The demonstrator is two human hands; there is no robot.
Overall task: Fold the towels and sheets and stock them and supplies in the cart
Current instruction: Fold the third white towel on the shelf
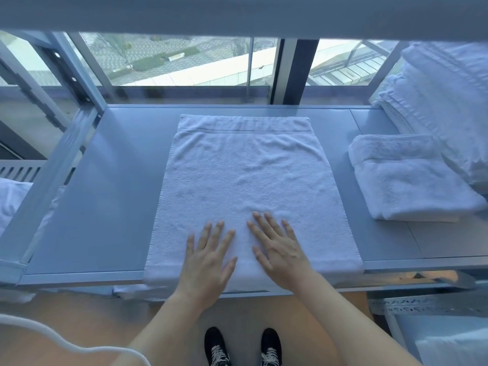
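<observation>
A white towel (245,175) lies flat on the grey shelf (111,194), folded over once, with its near edge hanging slightly over the shelf's front. My left hand (208,257) and my right hand (280,247) rest side by side on the towel's near part, palms down and fingers straight and spread. To the right on the same shelf sits a folded white towel (406,180). Behind it, at the far right, stands a tall stack of folded white linen (443,101).
The shelf belongs to a metal rack with slanted uprights (79,75) at the left and a beam (237,14) overhead. A window (184,59) runs behind it. White bedding (10,202) lies at the left. A white cable (66,344) crosses the wooden floor.
</observation>
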